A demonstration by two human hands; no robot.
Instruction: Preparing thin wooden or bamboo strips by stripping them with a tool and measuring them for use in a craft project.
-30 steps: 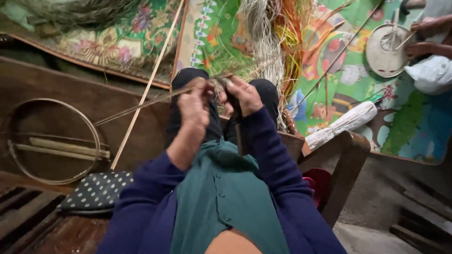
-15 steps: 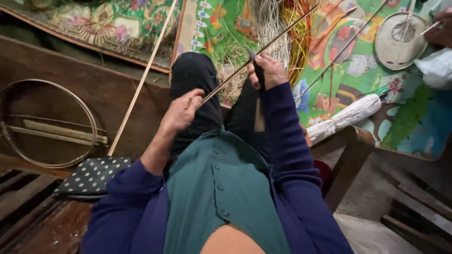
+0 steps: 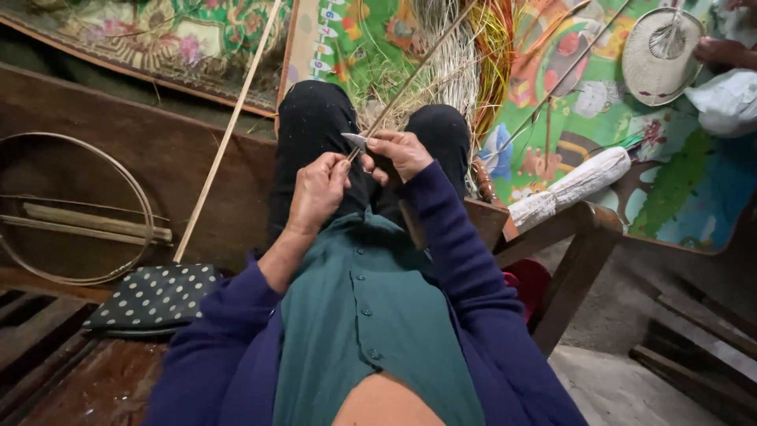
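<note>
Landmark: the person's black-trousered knees [image 3: 315, 134].

Polka-dot cushion [image 3: 154, 298] lies nearest, well left of the knees on the wooden bench [image 3: 142, 158]. Wire hoop [image 3: 75, 207] leans on the bench beyond the cushion.

Left hand [image 3: 317, 192] sits over the lap just short of the knees, fingers pinched together on the near end of a thin cane strip [image 3: 418, 67]. Right hand [image 3: 402, 151] is just right of it, between the knees, fingers clamped on a small knife [image 3: 355, 140]; the blade meets the strip.

The strip runs up and away over the knees. A loose bamboo stick [image 3: 229, 134] slants left of the knees. Bundle of cane fibres [image 3: 465, 63] lies past the knees on the colourful mat [image 3: 678, 181]. Round woven disc [image 3: 661, 55] is far right, by another person's hand [image 3: 721, 51].
</note>
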